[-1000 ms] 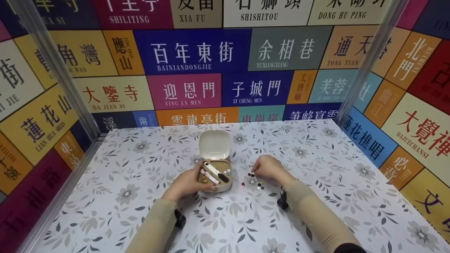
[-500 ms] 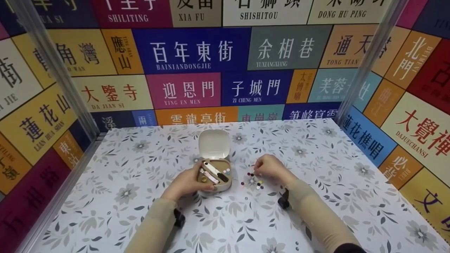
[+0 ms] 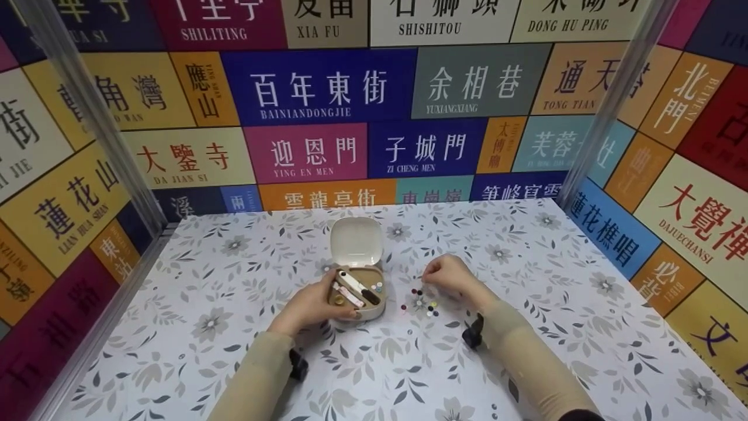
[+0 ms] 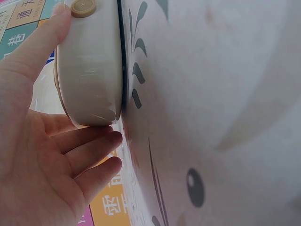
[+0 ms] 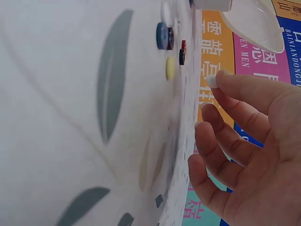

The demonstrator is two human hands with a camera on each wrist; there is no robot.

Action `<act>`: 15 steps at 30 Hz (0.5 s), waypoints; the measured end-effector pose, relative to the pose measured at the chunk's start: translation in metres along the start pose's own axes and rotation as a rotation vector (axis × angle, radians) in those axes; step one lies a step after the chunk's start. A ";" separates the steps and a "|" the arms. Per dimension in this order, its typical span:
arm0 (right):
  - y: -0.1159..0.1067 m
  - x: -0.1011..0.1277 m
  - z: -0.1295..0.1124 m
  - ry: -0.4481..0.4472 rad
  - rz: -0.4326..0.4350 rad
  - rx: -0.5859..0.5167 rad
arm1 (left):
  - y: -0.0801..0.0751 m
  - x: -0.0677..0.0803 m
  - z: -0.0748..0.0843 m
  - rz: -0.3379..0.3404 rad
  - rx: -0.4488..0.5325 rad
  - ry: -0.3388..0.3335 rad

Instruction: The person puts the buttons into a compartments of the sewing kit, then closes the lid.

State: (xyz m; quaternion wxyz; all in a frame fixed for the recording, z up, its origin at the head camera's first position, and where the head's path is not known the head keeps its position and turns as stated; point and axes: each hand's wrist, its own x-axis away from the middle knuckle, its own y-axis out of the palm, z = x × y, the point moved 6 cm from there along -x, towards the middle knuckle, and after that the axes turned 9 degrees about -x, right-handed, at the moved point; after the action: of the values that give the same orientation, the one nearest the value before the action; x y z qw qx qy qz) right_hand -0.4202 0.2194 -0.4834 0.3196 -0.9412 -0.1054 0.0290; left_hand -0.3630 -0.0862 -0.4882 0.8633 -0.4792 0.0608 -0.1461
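Note:
My left hand (image 3: 312,304) holds a small cream sewing box (image 4: 89,70) by its left side, thumb at the front near a tan round button-shaped clasp (image 4: 83,8). Its lid (image 3: 357,241) stands open at the back. Inside lie a white-and-black slim tool (image 3: 357,282), a pink-and-white piece (image 3: 349,294), a small gold round item (image 3: 339,299) and several pale buttons (image 3: 378,286). Just above the table, my right hand (image 3: 453,276) pinches a small white button (image 5: 211,81) between thumb and index finger. Several loose buttons lie below it, including a yellow one (image 5: 170,68) and a blue one (image 5: 162,36).
A white table (image 3: 234,362) with a grey leaf and flower print bears everything. Panels with colourful lettered signs (image 3: 318,85) rise behind it and at both sides, joined by clear corner posts (image 3: 608,99).
The right hand has lifted slightly away from the loose buttons, with the white button between its fingertips. The left hand and the box have stayed in place.

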 end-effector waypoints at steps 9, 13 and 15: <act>-0.009 0.001 -0.007 0.000 0.031 -0.039 | 0.000 0.001 0.001 0.002 0.020 0.001; -0.013 0.002 -0.007 0.021 0.050 -0.090 | 0.000 0.001 0.000 -0.007 0.023 -0.014; -0.015 0.002 -0.007 0.022 0.064 -0.120 | 0.000 0.001 0.000 -0.008 0.022 -0.020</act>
State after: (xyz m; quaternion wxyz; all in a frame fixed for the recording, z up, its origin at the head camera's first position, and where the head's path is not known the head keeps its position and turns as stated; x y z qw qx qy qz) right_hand -0.4200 0.2273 -0.4688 0.2627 -0.9618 -0.0734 0.0224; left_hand -0.3619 -0.0862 -0.4880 0.8686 -0.4711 0.0487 -0.1454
